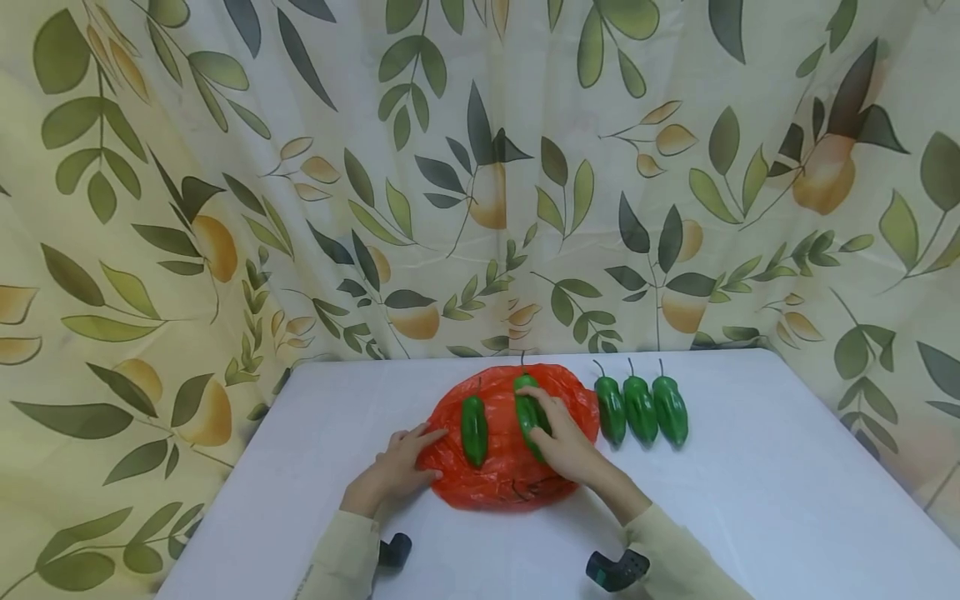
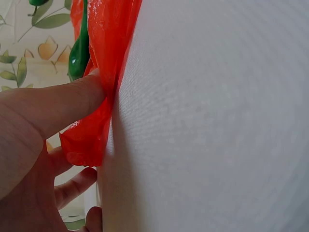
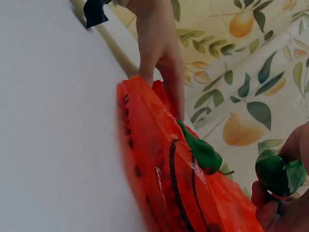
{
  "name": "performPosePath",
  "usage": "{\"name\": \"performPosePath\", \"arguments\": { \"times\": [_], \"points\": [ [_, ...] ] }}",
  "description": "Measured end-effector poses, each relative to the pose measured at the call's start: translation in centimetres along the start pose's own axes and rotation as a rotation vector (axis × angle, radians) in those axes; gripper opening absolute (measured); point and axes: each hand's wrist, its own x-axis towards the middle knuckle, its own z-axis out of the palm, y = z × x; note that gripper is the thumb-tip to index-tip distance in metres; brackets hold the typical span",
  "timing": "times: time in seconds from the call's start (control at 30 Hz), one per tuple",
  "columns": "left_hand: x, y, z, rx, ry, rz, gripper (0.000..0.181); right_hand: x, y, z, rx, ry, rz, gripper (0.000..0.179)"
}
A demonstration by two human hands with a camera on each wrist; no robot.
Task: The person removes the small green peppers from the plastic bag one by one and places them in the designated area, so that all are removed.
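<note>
A red plastic bag [image 1: 498, 483] lies flattened on the table, dark marks showing on it in the right wrist view. My left hand [image 1: 405, 462] grips its left edge, the thumb [image 2: 72, 104] on one side and the other fingers beyond it. One green pepper [image 1: 474, 431] rests on the bag close to that hand. With my right hand [image 1: 562, 437] I hold a second green pepper [image 3: 273, 171] between thumb and fingers. It is raised off the bag in the right wrist view, its stem pointing away from me in the head view.
To the right of the bag, three green peppers [image 1: 640, 408] lie side by side on the white table [image 1: 750, 492], the nearest one beside the bag's edge. A curtain [image 1: 480, 208] printed with leaves and fruit hangs behind the table and along both sides.
</note>
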Motion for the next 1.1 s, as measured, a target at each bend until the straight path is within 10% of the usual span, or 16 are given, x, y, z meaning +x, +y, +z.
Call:
{"name": "performPosePath", "arguments": {
  "times": [1.1],
  "points": [
    [0.0,0.2,0.1,0.007,0.009,0.004,0.070,-3.0,1.4,-3.3,-0.035,-0.039,-0.070,0.057]
  ]
}}
